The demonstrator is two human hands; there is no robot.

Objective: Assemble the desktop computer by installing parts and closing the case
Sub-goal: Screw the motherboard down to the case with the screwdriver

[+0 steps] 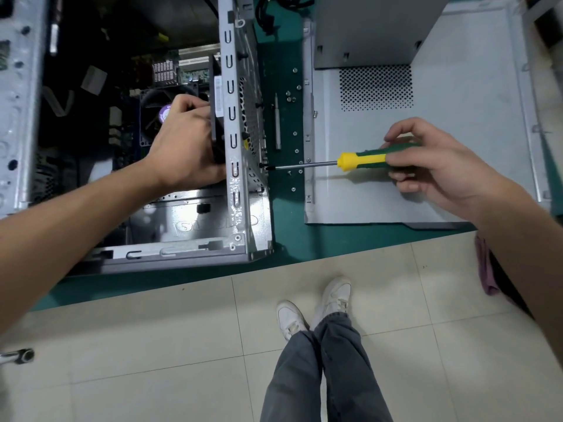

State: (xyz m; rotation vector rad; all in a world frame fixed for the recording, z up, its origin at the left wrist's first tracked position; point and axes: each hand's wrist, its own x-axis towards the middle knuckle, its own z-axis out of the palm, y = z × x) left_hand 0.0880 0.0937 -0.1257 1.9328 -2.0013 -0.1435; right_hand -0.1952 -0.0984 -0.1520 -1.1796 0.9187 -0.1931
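Narrow green mat strip [283,208] between computer case [240,166] and side panel [426,147], littered with loose screws [295,134].

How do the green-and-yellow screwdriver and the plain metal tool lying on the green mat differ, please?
The green-and-yellow screwdriver is held in the right hand; the metal tool lies untouched on the mat. The screwdriver points sideways, its tip at the case's perforated rear panel; the metal tool lies lengthwise, apart from the case. Both are slim and straight.
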